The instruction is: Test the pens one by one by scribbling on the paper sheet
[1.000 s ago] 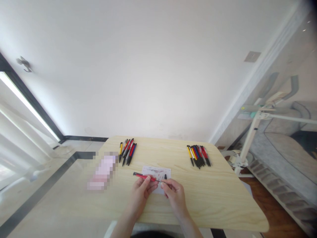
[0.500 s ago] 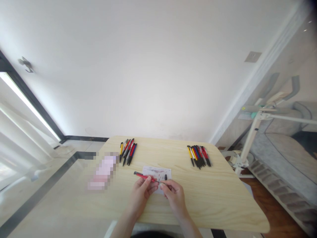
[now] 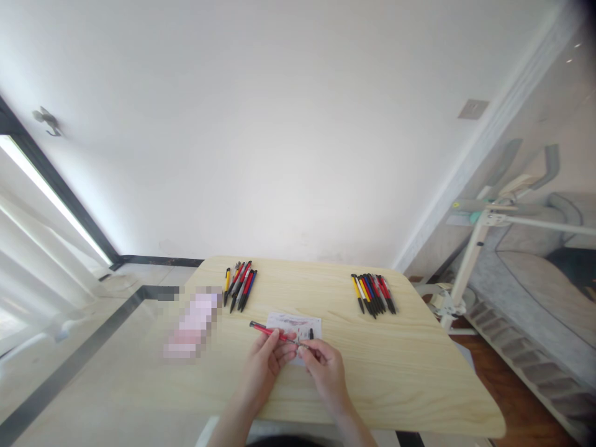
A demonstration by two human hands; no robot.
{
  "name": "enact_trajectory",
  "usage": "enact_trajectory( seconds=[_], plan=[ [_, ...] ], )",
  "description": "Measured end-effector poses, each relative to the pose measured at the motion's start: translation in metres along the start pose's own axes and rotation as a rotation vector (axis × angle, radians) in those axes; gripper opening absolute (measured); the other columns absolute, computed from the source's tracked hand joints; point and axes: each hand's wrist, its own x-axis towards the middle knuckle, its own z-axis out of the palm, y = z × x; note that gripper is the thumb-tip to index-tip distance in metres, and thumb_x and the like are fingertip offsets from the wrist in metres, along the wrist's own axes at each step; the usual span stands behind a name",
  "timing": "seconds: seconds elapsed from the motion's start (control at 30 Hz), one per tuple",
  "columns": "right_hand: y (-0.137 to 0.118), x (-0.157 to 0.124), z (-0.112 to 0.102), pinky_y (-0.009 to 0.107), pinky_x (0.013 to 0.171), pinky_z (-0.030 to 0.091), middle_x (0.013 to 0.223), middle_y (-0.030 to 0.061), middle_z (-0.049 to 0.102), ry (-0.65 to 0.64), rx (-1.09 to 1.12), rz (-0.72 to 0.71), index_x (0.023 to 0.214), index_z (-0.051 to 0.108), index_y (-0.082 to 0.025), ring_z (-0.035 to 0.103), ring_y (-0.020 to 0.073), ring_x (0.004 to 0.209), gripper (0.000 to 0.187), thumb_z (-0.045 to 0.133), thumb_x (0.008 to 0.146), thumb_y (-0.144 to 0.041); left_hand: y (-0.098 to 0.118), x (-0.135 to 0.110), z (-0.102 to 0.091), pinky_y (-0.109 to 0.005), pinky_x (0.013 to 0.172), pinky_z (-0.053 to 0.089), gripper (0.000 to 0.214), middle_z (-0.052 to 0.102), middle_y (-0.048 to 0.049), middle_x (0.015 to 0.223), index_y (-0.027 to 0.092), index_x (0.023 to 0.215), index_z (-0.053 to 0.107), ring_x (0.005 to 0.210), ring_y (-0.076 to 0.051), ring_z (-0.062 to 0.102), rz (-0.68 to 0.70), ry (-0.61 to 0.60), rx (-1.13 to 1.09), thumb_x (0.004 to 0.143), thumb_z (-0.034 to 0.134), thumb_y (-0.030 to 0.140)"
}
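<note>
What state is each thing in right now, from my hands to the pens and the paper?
Left hand: closed around the red pen.
Right hand: pinching something thin at the pen's end.
Red pen: held slantwise, clip end pointing left.
Left pen group: lying loosely, some overlapping.
Right pen group: lying close together.
Paper: printed, flat, partly covered by hands.
Curtain: hanging in folds.

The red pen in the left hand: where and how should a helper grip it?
Probably by the black end of the red pen, pinched across its width, from the person's left. That end sticks out past the left hand, pointing left and away, while fingers hold the barrel and the right hand is at the other end.
</note>
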Motion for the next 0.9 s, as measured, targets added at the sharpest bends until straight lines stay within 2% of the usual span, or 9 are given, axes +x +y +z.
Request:
enact_trajectory(
  seconds=[0.13,0.37,0.9],
  plan=[
    [0.0005,-0.0005,0.0004,0.018,0.045,0.041,0.063,0.0017,0.064,-0.002,-0.012,-0.008,0.079,0.071,-0.018,0.051,0.0107,0.053,0.017,0.062,0.075,-0.032,0.0008,0.0001,-0.0005,-0.024,0.058,0.053,0.011,0.070,-0.0111,0.084,0.014,0.088,0.054,0.062,-0.014,0.066,-0.005,-0.004,0.007,0.079,0.058,0.021],
    [0.0030,-0.0005,0.0010,0.017,0.044,0.041,0.063,0.0018,0.063,0.007,-0.001,-0.003,0.081,0.070,-0.018,0.050,0.0103,0.052,0.018,0.061,0.075,-0.033,0.0011,0.0011,-0.0024,-0.026,0.063,0.054,0.010,0.070,-0.0134,0.085,0.013,0.090,0.054,0.065,-0.015,0.067,-0.055,-0.001,-0.010,0.082,0.054,0.019],
    [0.0048,0.0004,0.0002,0.018,0.042,0.038,0.062,0.0002,0.060,0.008,0.046,0.029,0.083,0.067,-0.016,0.045,0.0085,0.049,0.018,0.065,0.072,-0.030,-0.0001,0.0036,-0.0057,-0.026,0.063,0.053,0.006,0.070,-0.0115,0.080,0.013,0.087,0.054,0.065,-0.015,0.067,-0.041,0.022,-0.073,0.083,0.052,0.017]
  ],
)
